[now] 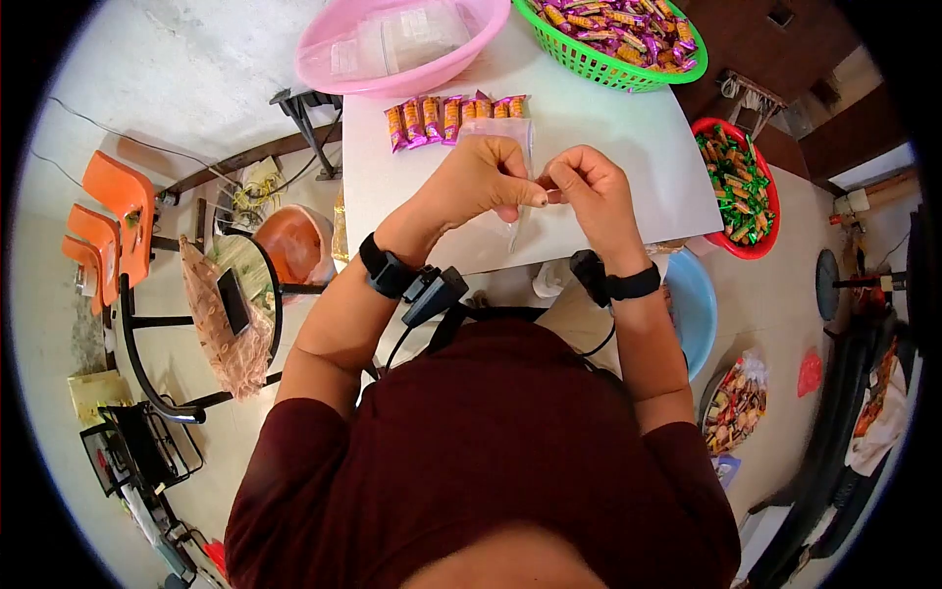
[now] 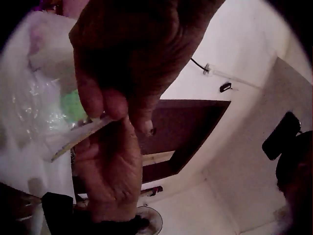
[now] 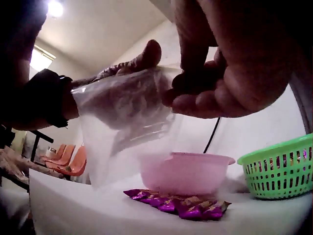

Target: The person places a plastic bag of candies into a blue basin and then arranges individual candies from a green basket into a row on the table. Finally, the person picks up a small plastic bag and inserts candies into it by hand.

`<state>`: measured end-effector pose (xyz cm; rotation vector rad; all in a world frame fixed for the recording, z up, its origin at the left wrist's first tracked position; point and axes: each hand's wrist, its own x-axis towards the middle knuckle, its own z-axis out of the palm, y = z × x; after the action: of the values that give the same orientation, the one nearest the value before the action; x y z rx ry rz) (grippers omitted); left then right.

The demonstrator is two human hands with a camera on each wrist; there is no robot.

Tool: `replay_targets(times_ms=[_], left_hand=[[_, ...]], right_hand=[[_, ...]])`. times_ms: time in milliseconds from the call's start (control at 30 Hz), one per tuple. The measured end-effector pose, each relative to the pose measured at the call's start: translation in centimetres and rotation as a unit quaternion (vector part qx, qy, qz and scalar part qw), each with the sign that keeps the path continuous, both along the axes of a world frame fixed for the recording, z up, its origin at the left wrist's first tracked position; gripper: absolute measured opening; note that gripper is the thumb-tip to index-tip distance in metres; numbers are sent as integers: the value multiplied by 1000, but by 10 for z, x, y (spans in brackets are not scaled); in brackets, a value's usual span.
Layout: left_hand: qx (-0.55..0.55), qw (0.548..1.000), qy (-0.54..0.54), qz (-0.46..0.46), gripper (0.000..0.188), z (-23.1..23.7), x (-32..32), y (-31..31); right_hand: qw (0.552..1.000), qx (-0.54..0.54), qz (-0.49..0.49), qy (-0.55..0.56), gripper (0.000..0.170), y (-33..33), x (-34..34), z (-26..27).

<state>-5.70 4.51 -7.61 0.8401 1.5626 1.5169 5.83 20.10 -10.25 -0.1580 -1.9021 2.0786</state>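
Clear plastic forms the bag (image 3: pixel 110 134) above the white table (image 1: pixel 653 157), its edge pinched in nearly closed hands: left hand (image 1: pixel 481 182), right hand (image 1: pixel 596 194). Beyond lies a row of purple-orange packets (image 1: pixel 432 120). Farther, a pink basin (image 1: pixel 471 51) holds clear bags (image 1: pixel 407 41); a green basket (image 1: pixel 613 65), similar packets; a red basin (image 1: pixel 754 249), right, green-wrapped pieces (image 1: pixel 736 191).

the pink basin (image 1: pixel 392 86) and green basket (image 1: pixel 616 73) run past the head view's top edge; the left hand (image 1: pixel 479 182) partly hides the clear plastic bag (image 1: pixel 523 133).
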Motion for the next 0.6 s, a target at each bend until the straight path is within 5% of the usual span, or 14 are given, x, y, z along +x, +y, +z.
replay_targets(times_ms=[300, 433, 600], left_hand=[[68, 978, -138, 143, 15, -8, -6, -3], [97, 970, -171, 144, 14, -15, -5, 0], [83, 974, -175, 121, 15, -19, 3, 1]], right_hand=[[998, 38, -47, -8, 8, 2, 0, -4], [991, 119, -40, 42, 11, -15, -3, -3], [996, 89, -11, 19, 11, -18, -4, -7]])
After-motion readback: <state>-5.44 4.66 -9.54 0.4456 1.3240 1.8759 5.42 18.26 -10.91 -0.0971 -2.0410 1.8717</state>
